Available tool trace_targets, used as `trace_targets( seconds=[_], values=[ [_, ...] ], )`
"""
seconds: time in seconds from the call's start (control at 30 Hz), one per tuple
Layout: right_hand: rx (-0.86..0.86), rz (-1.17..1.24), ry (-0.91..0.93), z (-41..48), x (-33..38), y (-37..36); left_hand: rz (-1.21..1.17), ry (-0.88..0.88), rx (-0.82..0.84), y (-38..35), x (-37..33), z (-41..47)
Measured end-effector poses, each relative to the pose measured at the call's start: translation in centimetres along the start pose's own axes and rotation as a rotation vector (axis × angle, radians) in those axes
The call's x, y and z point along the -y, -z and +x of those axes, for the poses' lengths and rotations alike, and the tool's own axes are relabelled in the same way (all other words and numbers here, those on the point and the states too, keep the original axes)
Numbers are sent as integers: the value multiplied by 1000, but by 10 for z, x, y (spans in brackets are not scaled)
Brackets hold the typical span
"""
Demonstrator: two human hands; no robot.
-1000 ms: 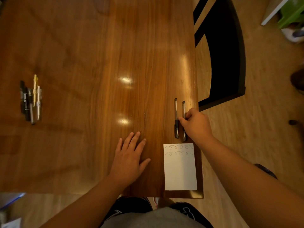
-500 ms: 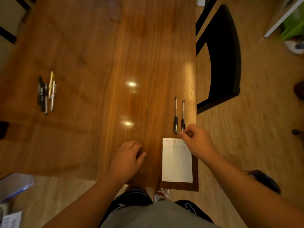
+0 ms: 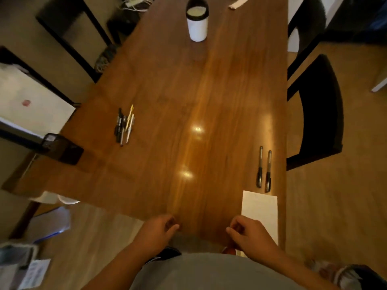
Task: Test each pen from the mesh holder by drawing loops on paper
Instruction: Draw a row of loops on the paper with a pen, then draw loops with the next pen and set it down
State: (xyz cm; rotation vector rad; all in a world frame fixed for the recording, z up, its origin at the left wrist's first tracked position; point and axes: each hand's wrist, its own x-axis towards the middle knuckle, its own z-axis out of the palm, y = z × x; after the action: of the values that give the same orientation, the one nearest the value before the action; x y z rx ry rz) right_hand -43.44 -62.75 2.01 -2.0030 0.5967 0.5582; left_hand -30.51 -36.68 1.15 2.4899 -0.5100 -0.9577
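Observation:
Several untested pens [image 3: 124,124] lie bunched on the left half of the wooden table [image 3: 188,101]. Two black pens [image 3: 263,169] lie side by side near the right edge, just beyond the white paper [image 3: 259,208]. The loops on the paper are too blurred to make out. A black mesh holder [image 3: 62,150] lies at the table's left edge. My left hand [image 3: 157,231] and my right hand [image 3: 249,233] hover at the near table edge, fingers loosely curled, holding nothing. My right hand overlaps the paper's near corner.
A white cup with a dark rim [image 3: 197,19] stands at the far end of the table. A black chair [image 3: 320,109] sits along the right side. Papers and a bag [image 3: 31,264] lie on the floor at the lower left.
My right hand let go of the second black pen beside the first and drew back. My left hand lifted off the table and curled. The view pulled back, showing more of the table.

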Motion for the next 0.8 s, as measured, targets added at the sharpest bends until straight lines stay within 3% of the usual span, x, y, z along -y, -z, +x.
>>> trace_targets(
  seconds=[0.43,0.67,0.8],
  values=[
    [-105,-67,-83,102,155,-111,40,-118,-2,142,157,62],
    [-159,-110,-98,176,248,-150,304,-208,-159,204,204,114],
    [-199,-135,-74,228,297,-154,413,-159,-124,221,217,139]
  ],
)
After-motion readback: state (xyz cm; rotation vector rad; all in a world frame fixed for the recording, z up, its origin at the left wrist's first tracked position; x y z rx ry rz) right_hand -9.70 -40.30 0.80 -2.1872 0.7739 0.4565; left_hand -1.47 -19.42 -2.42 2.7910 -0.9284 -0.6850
